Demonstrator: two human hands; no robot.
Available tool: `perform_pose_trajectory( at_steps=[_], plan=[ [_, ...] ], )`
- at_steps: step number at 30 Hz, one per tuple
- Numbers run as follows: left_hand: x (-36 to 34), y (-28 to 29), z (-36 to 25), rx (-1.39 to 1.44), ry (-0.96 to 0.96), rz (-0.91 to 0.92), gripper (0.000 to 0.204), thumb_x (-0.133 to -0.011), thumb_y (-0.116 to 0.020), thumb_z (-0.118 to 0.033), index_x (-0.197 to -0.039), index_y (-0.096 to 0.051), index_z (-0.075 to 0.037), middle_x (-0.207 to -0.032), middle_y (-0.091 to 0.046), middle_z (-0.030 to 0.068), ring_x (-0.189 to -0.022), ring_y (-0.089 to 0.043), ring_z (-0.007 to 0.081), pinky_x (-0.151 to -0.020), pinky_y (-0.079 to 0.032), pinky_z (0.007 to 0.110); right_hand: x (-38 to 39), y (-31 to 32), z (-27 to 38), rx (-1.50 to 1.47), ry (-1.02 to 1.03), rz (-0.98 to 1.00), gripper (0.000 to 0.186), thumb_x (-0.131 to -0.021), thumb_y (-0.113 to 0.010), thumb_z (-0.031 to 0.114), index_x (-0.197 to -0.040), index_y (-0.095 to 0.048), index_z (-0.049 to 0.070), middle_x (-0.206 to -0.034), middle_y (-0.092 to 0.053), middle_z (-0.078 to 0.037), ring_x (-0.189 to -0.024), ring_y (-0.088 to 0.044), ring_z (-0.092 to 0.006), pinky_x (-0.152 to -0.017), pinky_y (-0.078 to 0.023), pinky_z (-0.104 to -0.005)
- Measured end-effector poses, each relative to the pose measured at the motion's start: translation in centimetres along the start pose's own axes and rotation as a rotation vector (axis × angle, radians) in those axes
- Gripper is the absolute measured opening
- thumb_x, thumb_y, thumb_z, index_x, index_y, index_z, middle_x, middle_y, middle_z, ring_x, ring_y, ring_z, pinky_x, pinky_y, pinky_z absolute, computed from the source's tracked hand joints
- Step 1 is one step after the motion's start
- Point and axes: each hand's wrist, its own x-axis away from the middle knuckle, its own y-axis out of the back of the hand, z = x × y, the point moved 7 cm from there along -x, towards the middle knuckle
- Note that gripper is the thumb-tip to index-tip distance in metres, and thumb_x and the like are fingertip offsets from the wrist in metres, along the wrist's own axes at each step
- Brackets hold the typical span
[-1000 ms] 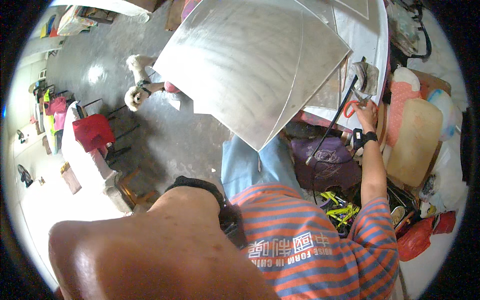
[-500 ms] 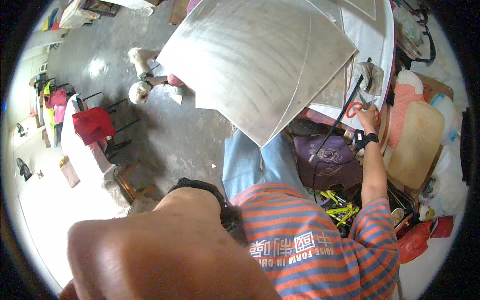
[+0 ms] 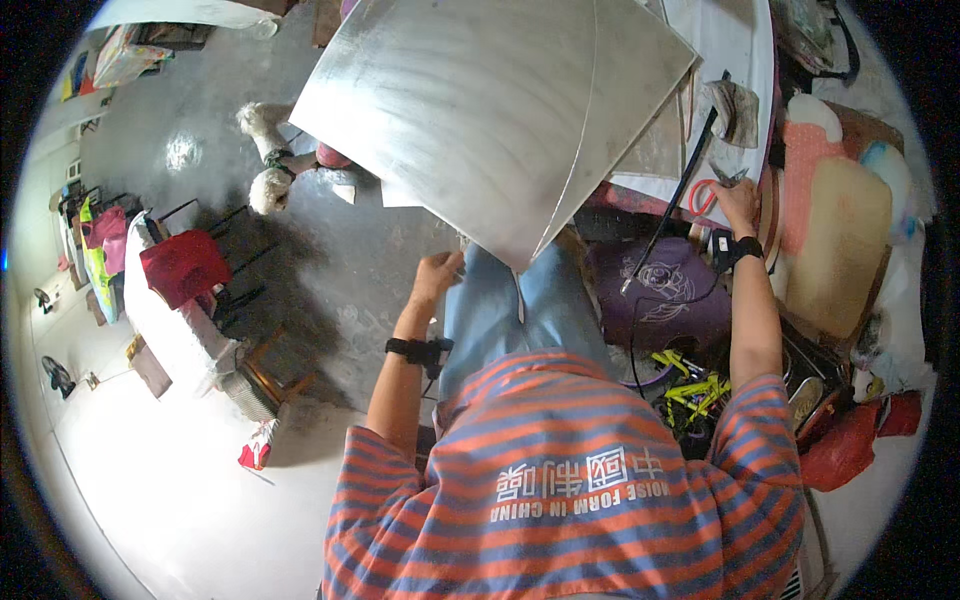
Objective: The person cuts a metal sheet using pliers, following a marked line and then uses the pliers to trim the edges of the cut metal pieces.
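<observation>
right hand [image 3: 738, 207] holds pliers [image 3: 729, 180], seemingly; left hand [image 3: 437, 276] by panel [image 3: 490, 125] edge, floor [image 3: 345, 255] alongside

Right grip [image 3: 738, 207] on red-handled tool [image 3: 701, 197]; left grip [image 3: 438, 274] near grey panel [image 3: 470, 120], white dog [image 3: 266, 132] (on floor [image 3: 340, 235])

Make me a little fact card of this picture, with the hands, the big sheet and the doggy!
Left hand: near the closest corner of the big pale sheet; I can't see anything in it
Right hand: holding orange-handled scissors
Big sheet: its closest corner points toward the person's legs
Grey cloth: beyond the scissors, on the white table cover
Dog: white, on the grey floor, left of the sheet
Shirt: orange and blue stripes
</observation>
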Motion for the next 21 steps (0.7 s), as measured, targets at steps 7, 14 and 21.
perform_pose_trajectory(
  at_steps=[7,14,21],
  plan=[
    [-0.3,-5.6,4.3,0.059,0.152,0.365,0.042,-0.092,-0.056,-0.036,-0.112,-0.058,0.001,-0.096,-0.064,0.0094,-0.079,-0.062,0.0181,-0.071,-0.05,0.03,7.5,-1.2,-0.8,-1.392,-0.189,0.411,0.04,-0.089,-0.057,0.03,-0.121,-0.054,0.005,-0.111,-0.057,-0.009,-0.097,-0.056,-0.0215,-0.086,-0.046,-0.0377],
    [-0.3,-5.3,3.3,0.04,0.101,0.532,0.047,-0.094,-0.053,-0.036,-0.119,-0.053,0.003,-0.106,-0.062,0.0128,-0.092,-0.062,0.0215,-0.08,-0.05,0.033,22.7,-5.8,10.8,-2.102,-0.075,0.872,0.066,-0.087,-0.051,0.042,-0.125,-0.041,-0.011,-0.123,-0.05,-0.024,-0.119,-0.045,-0.0365,-0.109,-0.027,-0.0511],
    [-1.2,-6.1,3.6,0.008,0.004,0.643,0.039,-0.093,-0.054,-0.035,-0.108,-0.062,0.0,-0.096,-0.065,0.0076,-0.078,-0.062,0.0161,-0.067,-0.049,0.027,29.5,-7.9,12.8,-2.137,-0.094,0.739,0.049,-0.088,-0.056,0.038,-0.12,-0.05,0.002,-0.117,-0.055,-0.015,-0.112,-0.051,-0.0259,-0.101,-0.037,-0.0409]
  ],
)
